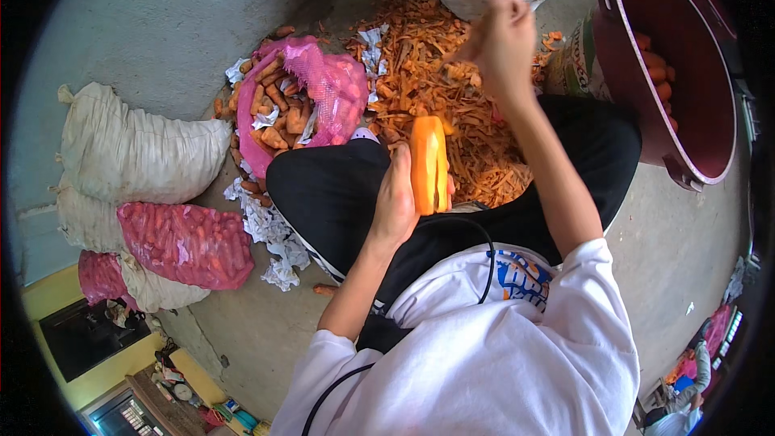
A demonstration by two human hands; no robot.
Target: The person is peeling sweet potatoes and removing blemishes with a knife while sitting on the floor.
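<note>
A bright orange peeled carrot (428,163) stands nearly upright in my left hand (396,197), above my lap. Its surface has flat, pared faces, and a dark groove runs along its lower part. My right hand (507,48) is raised farther out, apart from the carrot and blurred by motion. Its fingers look curled; whether it holds a tool is hidden. Beneath both hands a heap of carrot peelings (418,66) spreads over the floor between my legs.
To the left, an open pink mesh sack (339,91) holds unpeeled carrots (275,97) and paper scraps. White sacks (145,145) and a full pink mesh sack (187,245) lie beyond. At right, a maroon tub (629,103) contains peeled carrots (657,75). Another person (681,399) is at lower right.
</note>
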